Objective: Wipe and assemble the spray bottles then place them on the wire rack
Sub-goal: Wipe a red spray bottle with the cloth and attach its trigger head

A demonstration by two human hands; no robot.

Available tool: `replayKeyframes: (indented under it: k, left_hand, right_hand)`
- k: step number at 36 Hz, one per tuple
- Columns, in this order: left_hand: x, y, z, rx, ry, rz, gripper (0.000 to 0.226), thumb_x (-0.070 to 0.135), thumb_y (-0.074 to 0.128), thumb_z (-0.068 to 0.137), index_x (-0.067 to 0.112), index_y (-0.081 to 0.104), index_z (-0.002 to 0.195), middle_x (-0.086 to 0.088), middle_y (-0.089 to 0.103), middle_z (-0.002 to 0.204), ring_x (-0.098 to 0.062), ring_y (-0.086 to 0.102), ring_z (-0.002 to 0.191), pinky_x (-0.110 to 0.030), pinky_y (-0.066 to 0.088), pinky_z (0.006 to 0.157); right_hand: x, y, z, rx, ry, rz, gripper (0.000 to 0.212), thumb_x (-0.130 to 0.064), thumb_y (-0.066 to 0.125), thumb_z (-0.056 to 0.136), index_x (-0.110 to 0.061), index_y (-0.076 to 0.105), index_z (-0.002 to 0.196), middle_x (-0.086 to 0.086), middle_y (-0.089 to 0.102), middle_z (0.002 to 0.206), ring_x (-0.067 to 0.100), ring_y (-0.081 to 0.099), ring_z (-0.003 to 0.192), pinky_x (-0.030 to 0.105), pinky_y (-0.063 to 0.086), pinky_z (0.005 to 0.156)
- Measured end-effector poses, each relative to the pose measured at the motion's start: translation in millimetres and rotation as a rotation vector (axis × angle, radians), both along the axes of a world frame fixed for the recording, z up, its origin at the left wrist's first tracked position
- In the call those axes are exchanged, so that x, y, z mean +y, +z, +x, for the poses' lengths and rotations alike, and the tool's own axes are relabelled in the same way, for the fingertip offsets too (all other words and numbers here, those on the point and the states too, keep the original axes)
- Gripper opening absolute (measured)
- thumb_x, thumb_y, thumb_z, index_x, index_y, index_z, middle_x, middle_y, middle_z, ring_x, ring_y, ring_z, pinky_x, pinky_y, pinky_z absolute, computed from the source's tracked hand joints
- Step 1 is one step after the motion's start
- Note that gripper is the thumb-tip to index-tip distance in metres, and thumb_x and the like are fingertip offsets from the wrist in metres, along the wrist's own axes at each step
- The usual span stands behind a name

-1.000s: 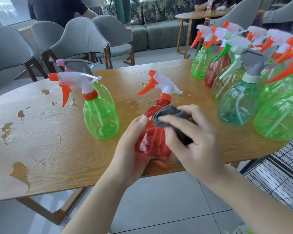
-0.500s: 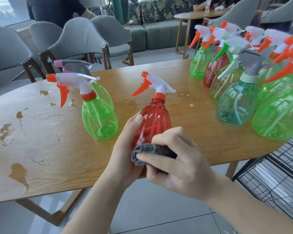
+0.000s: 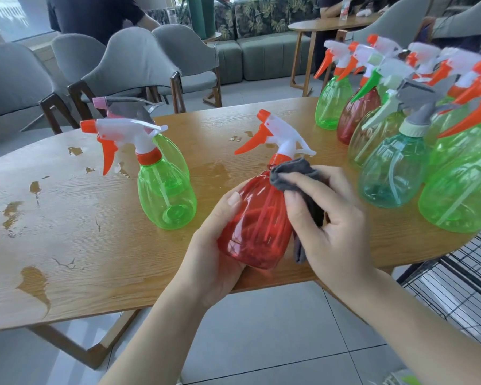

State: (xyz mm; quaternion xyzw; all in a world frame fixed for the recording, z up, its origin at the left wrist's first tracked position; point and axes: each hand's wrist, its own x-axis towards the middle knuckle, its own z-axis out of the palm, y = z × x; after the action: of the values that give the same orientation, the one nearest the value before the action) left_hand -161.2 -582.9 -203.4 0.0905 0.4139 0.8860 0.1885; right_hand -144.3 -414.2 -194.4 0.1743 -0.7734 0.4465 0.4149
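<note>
My left hand (image 3: 220,245) cups the red spray bottle (image 3: 257,226) from its left side and beneath, fingers curled round the lower body and the thumb lying up its flank; this grip carries the bottle tilted, its base over the near edge of the desk (image 3: 67,245). My right hand (image 3: 331,226) is closed on a grey cloth (image 3: 292,176), fingers pressing the bunched fabric against the bottle's right shoulder just under the orange collar, while a tail of cloth hangs beside the lower body. The bottle's white trigger head with orange trigger and nozzle (image 3: 272,134) is fitted and points left and away from me.

To the left, near but apart, a green spray bottle (image 3: 165,201) stands upright on the desk with a white and orange head; a second green bottle with a grey, pink-tipped head (image 3: 122,107) stands directly behind it. At the right, a crowded cluster of assembled bottles (image 3: 400,151), green, red and teal, occupies the desk's far right end. Wet patches (image 3: 34,282) mark the wooden surface. The black wire rack (image 3: 456,287) stands on the floor at lower right, beside the desk. Grey chairs (image 3: 128,65) stand behind the desk.
</note>
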Motion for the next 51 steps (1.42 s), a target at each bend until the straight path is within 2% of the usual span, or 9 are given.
replayKeyframes:
  k: [4,11,16,20,25,33,38,45,51]
  left_hand:
    - [0,-2,-1,0.015,0.012,-0.042,0.087,0.048,0.078,0.087,0.004,0.043,0.153,-0.027,0.048,0.153,-0.039,0.05,0.139,-0.055,0.038,0.117]
    - [0,0,3,0.042,-0.011,-0.08,0.082,0.039,0.088,0.078,0.007,0.053,0.144,-0.019,0.064,0.133,-0.03,0.068,0.113,-0.043,0.06,0.088]
    - [-1,1,1,-0.069,0.022,-0.022,0.092,0.045,0.081,0.084,-0.001,0.04,0.152,-0.032,0.054,0.142,-0.038,0.056,0.127,-0.051,0.047,0.109]
    - [-3,4,4,-0.154,-0.085,0.03,0.061,0.051,0.061,0.094,-0.002,0.061,0.123,-0.017,0.068,0.102,-0.028,0.069,0.094,-0.035,0.06,0.085]
    - [-5,5,4,-0.184,-0.114,0.049,0.063,0.056,0.059,0.094,0.002,0.065,0.128,-0.016,0.067,0.108,-0.028,0.067,0.1,-0.035,0.057,0.091]
    - [-1,6,1,-0.109,-0.049,0.07,0.091,0.043,0.084,0.081,-0.004,0.046,0.149,-0.027,0.056,0.143,-0.038,0.055,0.133,-0.048,0.048,0.11]
    - [0,6,2,-0.105,-0.022,0.038,0.094,0.044,0.089,0.074,0.002,0.05,0.149,-0.022,0.061,0.142,-0.035,0.063,0.126,-0.047,0.056,0.101]
    - [-4,3,4,-0.026,-0.021,-0.055,0.101,0.049,0.09,0.073,0.005,0.044,0.152,-0.025,0.05,0.152,-0.041,0.053,0.136,-0.062,0.035,0.117]
    - [-2,3,4,0.0,-0.029,-0.049,0.094,0.038,0.095,0.067,0.007,0.052,0.144,-0.021,0.063,0.137,-0.034,0.067,0.116,-0.052,0.056,0.097]
  right_hand:
    - [-3,-3,3,0.077,0.034,0.074,0.02,-0.005,0.063,0.097,-0.002,0.076,0.112,0.015,0.062,0.111,0.015,0.063,0.102,0.021,0.047,0.091]
    - [0,0,-2,0.028,0.005,0.037,0.021,-0.009,0.063,0.098,-0.006,0.076,0.113,0.013,0.063,0.109,0.018,0.064,0.1,0.024,0.049,0.089]
    - [-10,-6,12,0.143,0.08,0.178,0.018,-0.009,0.067,0.093,-0.005,0.08,0.105,0.017,0.063,0.105,0.023,0.065,0.091,0.026,0.05,0.088]
    - [-18,-14,15,0.282,0.144,0.383,0.017,-0.01,0.071,0.089,-0.008,0.083,0.101,0.015,0.067,0.1,0.03,0.06,0.083,0.035,0.053,0.08]
    - [-17,-15,12,0.369,0.097,0.475,0.015,-0.012,0.074,0.087,-0.014,0.084,0.099,0.011,0.071,0.096,0.025,0.053,0.089,0.042,0.051,0.07]
    - [-7,-4,2,0.163,0.024,0.183,0.02,-0.013,0.062,0.099,-0.007,0.078,0.11,0.014,0.062,0.105,0.031,0.063,0.094,0.036,0.052,0.086]
    - [-1,5,-8,-0.084,0.017,-0.087,0.023,-0.015,0.061,0.103,-0.011,0.073,0.122,0.002,0.061,0.109,-0.001,0.058,0.108,0.015,0.042,0.094]
    - [-7,-2,2,0.043,0.076,-0.012,0.021,-0.003,0.066,0.097,-0.002,0.075,0.115,0.013,0.064,0.11,0.016,0.064,0.107,0.023,0.046,0.093]
    - [-1,1,-4,0.003,0.006,-0.011,0.021,-0.009,0.064,0.098,-0.007,0.076,0.116,0.008,0.063,0.107,0.016,0.063,0.103,0.026,0.049,0.091]
